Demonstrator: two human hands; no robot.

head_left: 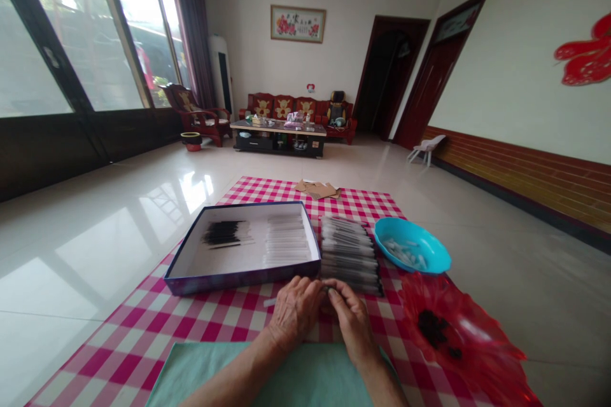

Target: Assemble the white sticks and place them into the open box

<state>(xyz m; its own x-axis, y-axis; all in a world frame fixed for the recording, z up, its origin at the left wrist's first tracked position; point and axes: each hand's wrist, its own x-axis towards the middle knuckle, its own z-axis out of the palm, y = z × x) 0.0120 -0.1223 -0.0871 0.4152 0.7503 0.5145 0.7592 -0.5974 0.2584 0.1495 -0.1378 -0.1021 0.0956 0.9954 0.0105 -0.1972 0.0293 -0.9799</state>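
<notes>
My left hand (296,308) and my right hand (353,318) meet over the red-and-white checked cloth (157,324), fingertips pinched together on a small thin item I cannot make out. Just beyond them lies a stack of dark thin sticks (350,253). A shallow blue-edged box (243,280) to the left holds a bunch of black sticks (224,233) and a row of pale ones (286,240).
A blue bowl (432,261) with small white pieces sits right of the stack. A red translucent dish (477,343) with dark bits lies at the near right. A green cloth (210,375) covers the near edge. Cardboard pieces (317,189) lie at the far end.
</notes>
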